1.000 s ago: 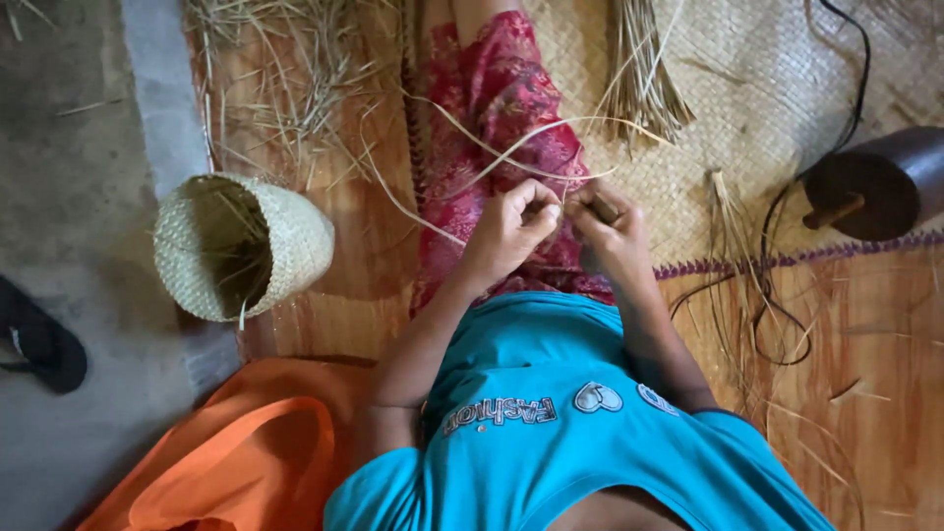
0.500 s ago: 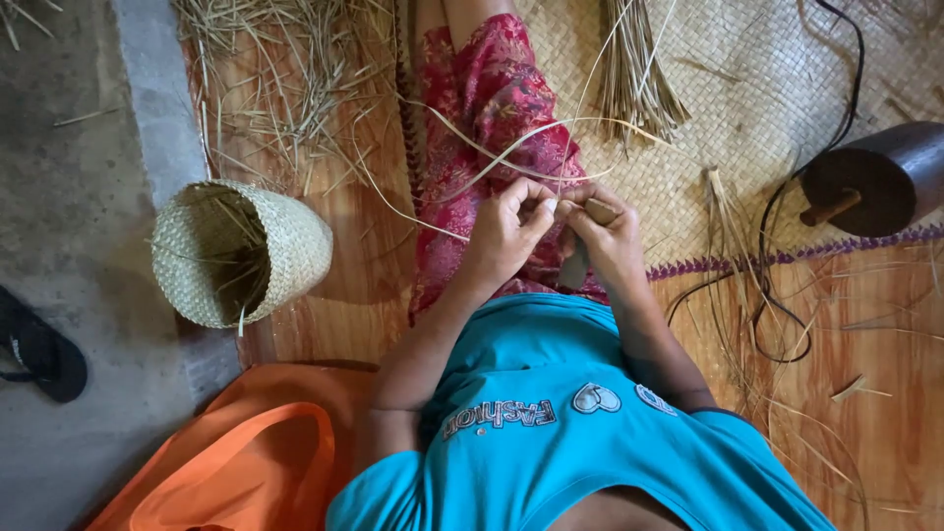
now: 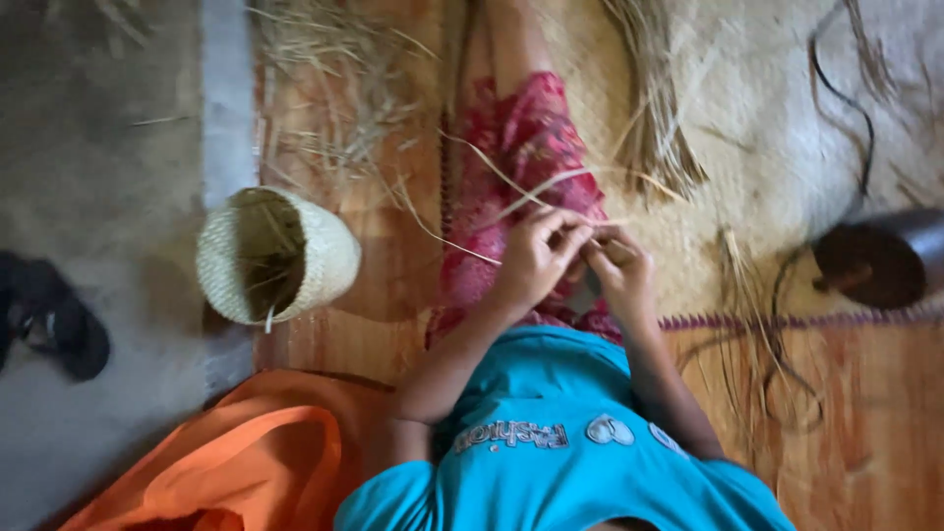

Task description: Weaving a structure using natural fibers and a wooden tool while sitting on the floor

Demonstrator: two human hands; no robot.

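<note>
- Hands at work over a lap: the left hand [image 3: 536, 258] and the right hand [image 3: 619, 267] meet just above a red patterned skirt [image 3: 521, 147], fingers of both pinched shut on thin pale straw strands [image 3: 511, 187] that trail away toward 10 o'clock.
- A small woven basket [image 3: 295, 256] lies on its side at 9 o'clock from the hands, mouth facing left, well apart from them.
- The floor carries an orange-brown woven mat [image 3: 865, 433]; a paler mat [image 3: 757, 147] spreads toward 1 o'clock, a straw bundle [image 3: 654, 128] lying on it.
- Loose straw [image 3: 334, 108] litters the mat at 11 o'clock.
- A dark round pot [image 3: 880, 258] sits at 3 o'clock.
- Bare grey concrete [image 3: 98, 197] runs down the left, a dark sandal [image 3: 54, 320] on it; orange cloth [image 3: 256, 462] lies at 7 o'clock.
</note>
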